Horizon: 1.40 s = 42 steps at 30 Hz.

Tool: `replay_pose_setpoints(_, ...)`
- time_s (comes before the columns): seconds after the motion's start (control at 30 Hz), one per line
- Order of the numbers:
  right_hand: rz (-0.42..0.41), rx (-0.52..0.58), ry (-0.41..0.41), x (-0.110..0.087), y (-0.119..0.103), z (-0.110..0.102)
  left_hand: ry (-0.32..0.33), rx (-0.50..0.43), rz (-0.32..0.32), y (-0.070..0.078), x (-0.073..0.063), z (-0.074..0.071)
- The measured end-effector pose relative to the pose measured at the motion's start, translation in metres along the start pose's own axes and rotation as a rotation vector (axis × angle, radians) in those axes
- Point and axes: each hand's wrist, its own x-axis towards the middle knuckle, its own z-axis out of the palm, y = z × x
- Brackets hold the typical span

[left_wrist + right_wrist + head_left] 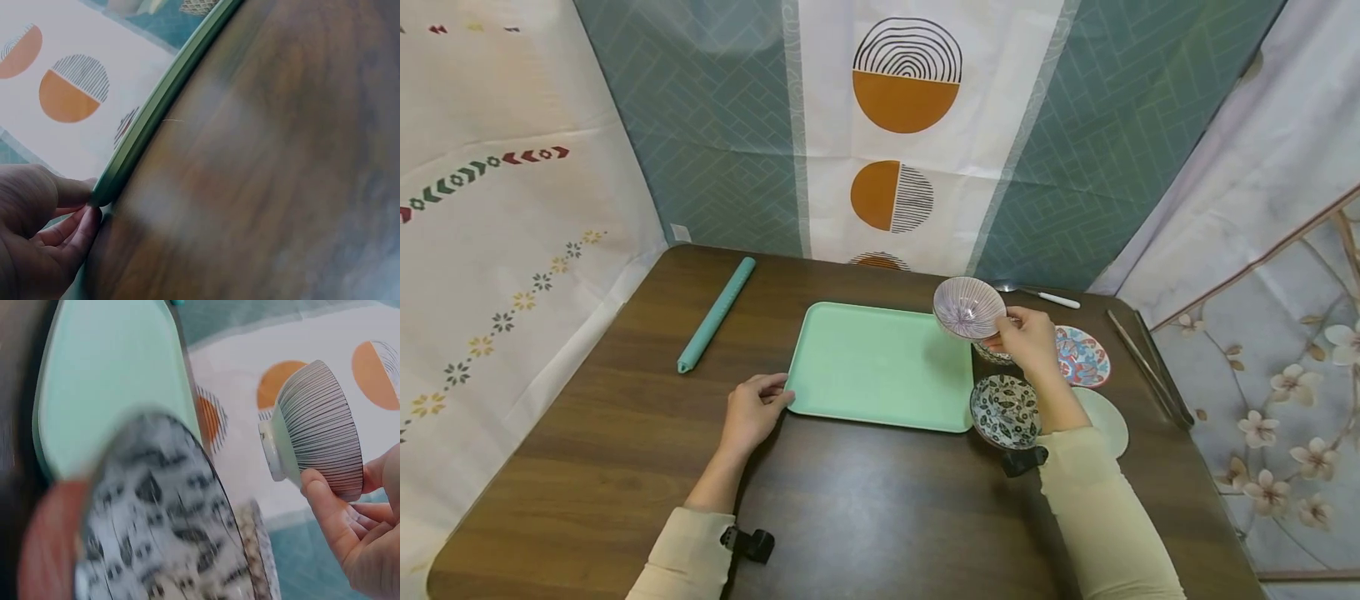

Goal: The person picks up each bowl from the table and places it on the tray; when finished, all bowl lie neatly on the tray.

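A mint-green tray (880, 367) lies on the table in the head view. My left hand (756, 408) pinches its near left corner; in the left wrist view the fingers (78, 234) meet at the tray's edge (156, 112). Above the tray's right end, my right hand (1028, 337) grips a bowl with thin purple stripes (968, 308) by its rim. The right wrist view shows that striped bowl (322, 434) tilted on its side, thumb against its outer wall. Below the right wrist sits a black-and-white leaf-patterned bowl (1003, 410), beside the tray's near right corner.
Another patterned bowl (992, 354) is partly hidden behind the right hand. To the right are a red-and-blue plate (1082, 357), a pale green plate (1105, 421) and metal tongs (1146, 367). A white-handled spoon (1052, 298) lies behind. A teal rolled item (717, 315) lies at left.
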Motion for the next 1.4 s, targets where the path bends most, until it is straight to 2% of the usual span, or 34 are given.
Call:
replay_pose_setpoints(0.27,-0.009,-0.022,-0.062,0.011,-0.007,0.042,0.000,-0.016,-0.021,0.001,0.001,-0.002)
replay_pose_setpoints(0.67,0.045,-0.099,-0.150,0.024,-0.014,0.102,-0.012,-0.004,-0.035,0.005,0.003,-0.005)
replay_pose_setpoints(0.9,0.080,-0.036,-0.190,0.030,-0.015,0.136,-0.029,-0.006,-0.035,0.006,0.004,-0.005)
replay_pose_setpoints(1.13,0.103,-0.032,-0.212,0.034,-0.010,0.165,-0.031,-0.004,-0.037,0.005,0.004,-0.004)
replay_pose_setpoints(1.3,0.139,-0.005,-0.232,0.036,-0.010,0.181,-0.039,0.001,-0.045,0.004,0.004,-0.004)
replay_pose_setpoints(1.4,0.149,0.056,-0.260,0.038,-0.013,0.187,-0.038,0.007,-0.048,0.004,0.004,-0.004)
